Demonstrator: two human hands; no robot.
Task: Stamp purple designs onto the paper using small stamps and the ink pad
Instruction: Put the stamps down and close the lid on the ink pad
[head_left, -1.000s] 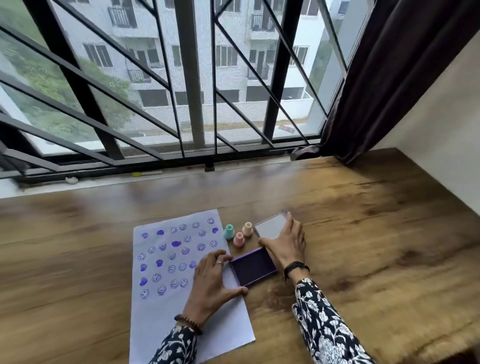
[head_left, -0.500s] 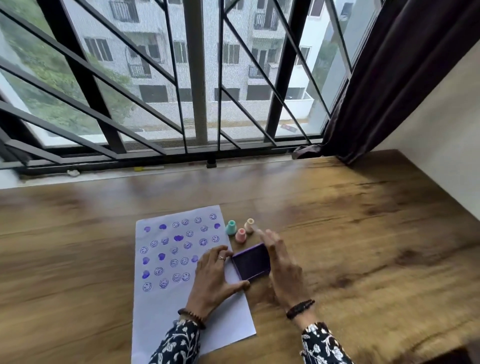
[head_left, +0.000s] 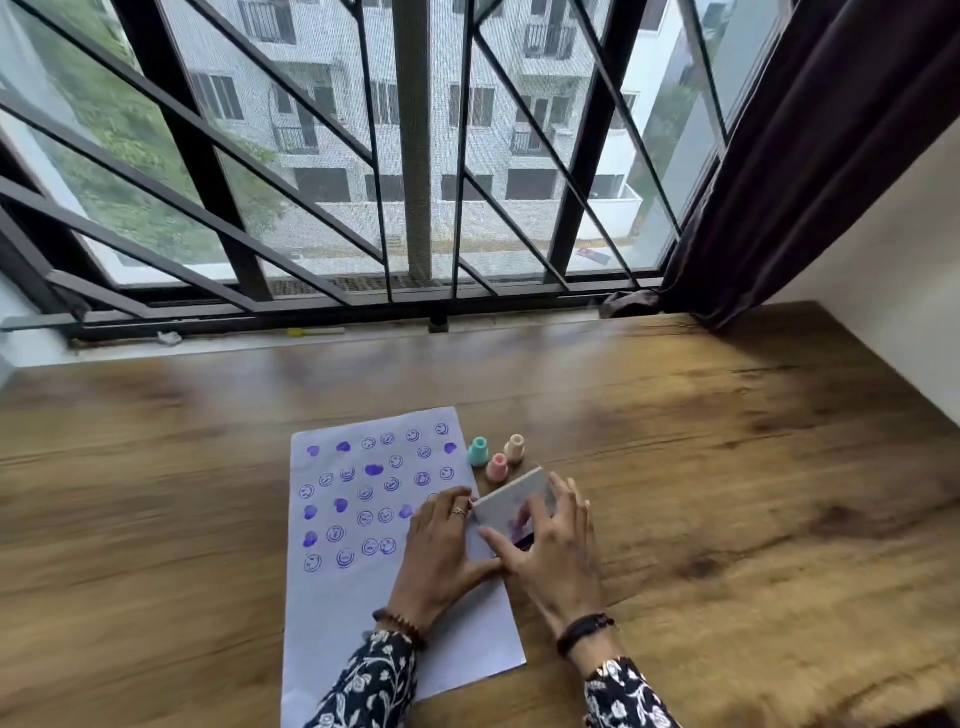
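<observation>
- Left hand (head_left: 441, 545) fingers grip ink pad (head_left: 511, 512) base, steadying it.
- Right hand (head_left: 553, 545) fingers press lid down.
- Stamps (head_left: 497, 466) parked at 12 o'clock, clear of paper (head_left: 363, 597).

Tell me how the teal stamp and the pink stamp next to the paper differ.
The teal stamp stands closest to the paper's right edge; the pink stamp stands a little farther from it. The pink stamp is nearer the person and the ink pad lid; the teal stamp is nearer the window. They differ in colour, teal against pink. Both stand upright on the table, untouched, with the same small tapered shape.
</observation>
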